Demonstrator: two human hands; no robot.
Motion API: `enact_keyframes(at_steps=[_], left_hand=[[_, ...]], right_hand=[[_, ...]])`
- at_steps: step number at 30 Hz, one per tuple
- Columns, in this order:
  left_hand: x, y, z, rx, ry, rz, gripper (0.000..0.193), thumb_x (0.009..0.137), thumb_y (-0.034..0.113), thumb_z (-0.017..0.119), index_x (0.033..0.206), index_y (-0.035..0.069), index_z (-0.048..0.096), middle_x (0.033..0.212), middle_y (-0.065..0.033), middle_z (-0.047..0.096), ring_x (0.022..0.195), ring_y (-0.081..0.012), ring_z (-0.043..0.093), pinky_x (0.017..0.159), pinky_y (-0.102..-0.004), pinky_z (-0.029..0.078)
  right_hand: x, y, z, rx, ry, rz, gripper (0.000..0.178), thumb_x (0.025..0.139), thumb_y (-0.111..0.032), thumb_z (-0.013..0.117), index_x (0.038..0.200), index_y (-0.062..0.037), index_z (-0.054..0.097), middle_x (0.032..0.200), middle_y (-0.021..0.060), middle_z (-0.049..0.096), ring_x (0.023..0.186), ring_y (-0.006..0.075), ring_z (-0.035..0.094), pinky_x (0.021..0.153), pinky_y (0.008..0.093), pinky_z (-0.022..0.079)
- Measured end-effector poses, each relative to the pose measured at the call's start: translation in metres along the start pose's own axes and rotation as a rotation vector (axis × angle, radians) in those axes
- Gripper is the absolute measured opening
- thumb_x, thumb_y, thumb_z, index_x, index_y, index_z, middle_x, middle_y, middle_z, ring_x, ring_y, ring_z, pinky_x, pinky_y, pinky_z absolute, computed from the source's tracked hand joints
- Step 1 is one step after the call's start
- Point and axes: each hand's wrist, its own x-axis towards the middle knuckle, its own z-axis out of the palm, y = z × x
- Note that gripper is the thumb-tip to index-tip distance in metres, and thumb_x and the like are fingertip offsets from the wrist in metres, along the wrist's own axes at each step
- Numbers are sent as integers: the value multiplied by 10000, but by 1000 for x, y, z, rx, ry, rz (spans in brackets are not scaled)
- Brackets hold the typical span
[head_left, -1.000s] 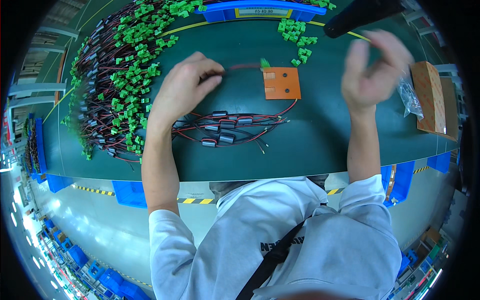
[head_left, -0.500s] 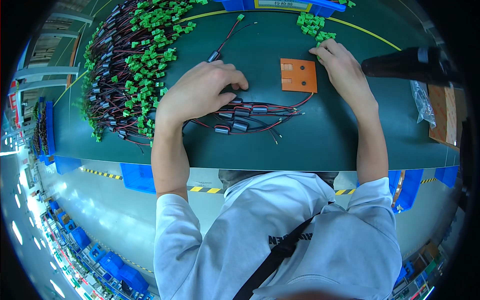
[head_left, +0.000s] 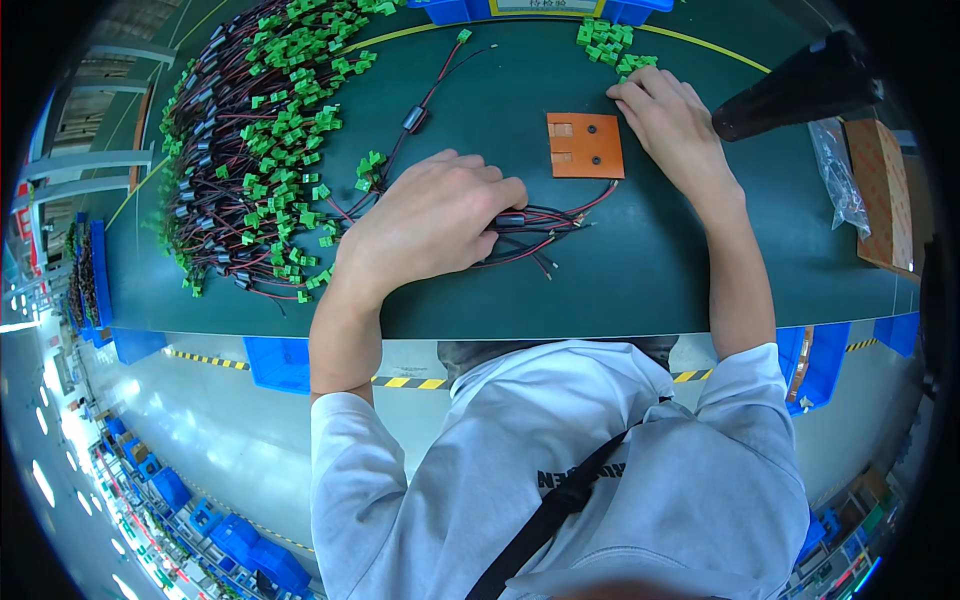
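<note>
At my left lies a heap of cables with green ends, so tangled that I can't separate one from the next; its top runs out of view. Beside it a loose cable slants up, its lower end lost among green connectors just above my wrist. My left hand curls over a bundle of red and black wires, covering its left part; the tips poke out rightward. I can't tell whether those fingers are clamped on it. Above, a blue bin is cut by the top edge. The orange plate lies flat, between my hands. My right hand is bent at the small green connectors; its fingertips hide whether they pinch one. Rightmost, a dark tool is blurred, near a clear bag and a cardboard box.
</note>
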Motion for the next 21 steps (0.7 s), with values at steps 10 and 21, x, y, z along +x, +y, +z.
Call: enact_keyframes(at_steps=[10, 21], left_hand=[[19, -28, 8, -288, 273, -94, 304, 832, -19, 616, 1119, -27, 715, 924, -134, 653, 823, -270, 649, 748, -367, 530], [44, -18, 41, -312, 399, -83, 167, 943, 59, 732, 1093, -11, 713, 940, -103, 649, 814, -261, 669, 743, -358, 540]], right_hand=[[5, -9, 3, 431, 168, 107, 135, 967, -81, 725, 1091, -26, 718, 1055, 119, 659, 917, 338, 702, 810, 409, 580], [4, -45, 2, 678, 68, -7, 111, 951, -109, 745, 1048, -64, 714, 906, 98, 662, 796, 302, 682, 703, 372, 558]])
